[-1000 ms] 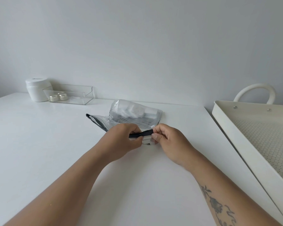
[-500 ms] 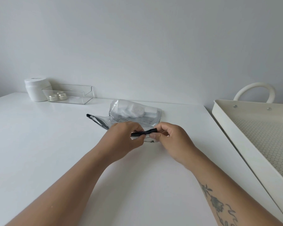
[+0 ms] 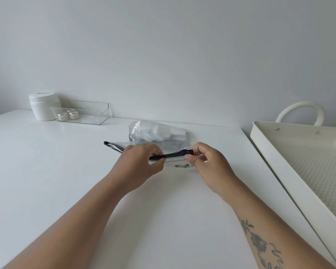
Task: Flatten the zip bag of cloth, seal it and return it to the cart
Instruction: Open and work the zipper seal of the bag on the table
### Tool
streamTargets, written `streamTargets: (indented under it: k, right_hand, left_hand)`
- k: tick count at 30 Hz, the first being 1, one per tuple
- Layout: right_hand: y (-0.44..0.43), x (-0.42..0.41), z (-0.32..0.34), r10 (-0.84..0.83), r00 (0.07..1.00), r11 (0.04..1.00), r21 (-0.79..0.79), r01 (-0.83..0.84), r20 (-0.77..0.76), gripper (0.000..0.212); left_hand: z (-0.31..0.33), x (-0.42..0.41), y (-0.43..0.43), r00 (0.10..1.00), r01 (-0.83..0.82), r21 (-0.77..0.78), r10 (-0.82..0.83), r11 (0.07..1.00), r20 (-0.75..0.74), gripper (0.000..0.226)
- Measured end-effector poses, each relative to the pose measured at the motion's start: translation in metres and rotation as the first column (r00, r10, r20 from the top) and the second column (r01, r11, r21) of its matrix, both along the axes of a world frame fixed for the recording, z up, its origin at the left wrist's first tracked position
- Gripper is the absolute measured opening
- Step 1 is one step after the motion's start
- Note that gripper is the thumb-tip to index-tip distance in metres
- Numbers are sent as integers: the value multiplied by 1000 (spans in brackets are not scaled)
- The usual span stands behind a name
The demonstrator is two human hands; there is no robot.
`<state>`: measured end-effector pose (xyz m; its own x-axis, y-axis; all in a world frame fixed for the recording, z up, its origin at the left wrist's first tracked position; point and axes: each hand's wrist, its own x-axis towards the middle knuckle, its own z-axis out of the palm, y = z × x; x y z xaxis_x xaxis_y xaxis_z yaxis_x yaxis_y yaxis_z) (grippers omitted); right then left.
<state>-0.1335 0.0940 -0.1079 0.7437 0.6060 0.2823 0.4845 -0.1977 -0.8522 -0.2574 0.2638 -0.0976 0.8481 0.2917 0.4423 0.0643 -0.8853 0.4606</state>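
Note:
A clear zip bag (image 3: 159,135) with white cloth inside lies on the white table (image 3: 47,171), bulging at its far end. Its black zip strip (image 3: 171,154) runs along the near edge. My left hand (image 3: 142,162) pinches the strip from the left. My right hand (image 3: 208,164) pinches the strip's right end between thumb and forefinger. The strip's far left end pokes out beyond my left hand. The cream cart tray (image 3: 291,152), with a perforated floor and a loop handle, stands to the right of the table.
A white lidded jar (image 3: 43,108) and a clear plastic tray (image 3: 81,112) holding two small pots stand at the back left against the wall. White tabletop lies in front of my arms.
My right hand has slid to the right along the black strip, so more of the strip shows between my hands. My left hand has stayed in place.

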Motion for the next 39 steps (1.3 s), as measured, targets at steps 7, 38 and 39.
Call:
streamTargets:
  k: [7, 38, 39]
  right_hand:
    - [8, -8, -3, 53, 992, 998, 25, -56, 115, 9]
    - [9, -4, -6, -125, 797, 967, -107, 231, 591, 13]
    - [10, -4, -7, -132, 799, 966, -103, 235, 586, 15]
  left_hand:
    - [-3, 4, -8, 1000, 24, 108, -25, 994, 5, 8]
    - [3, 3, -17, 996, -51, 204, 34, 978, 87, 11]
    - [3, 3, -16, 995, -57, 207, 39, 977, 88, 10]
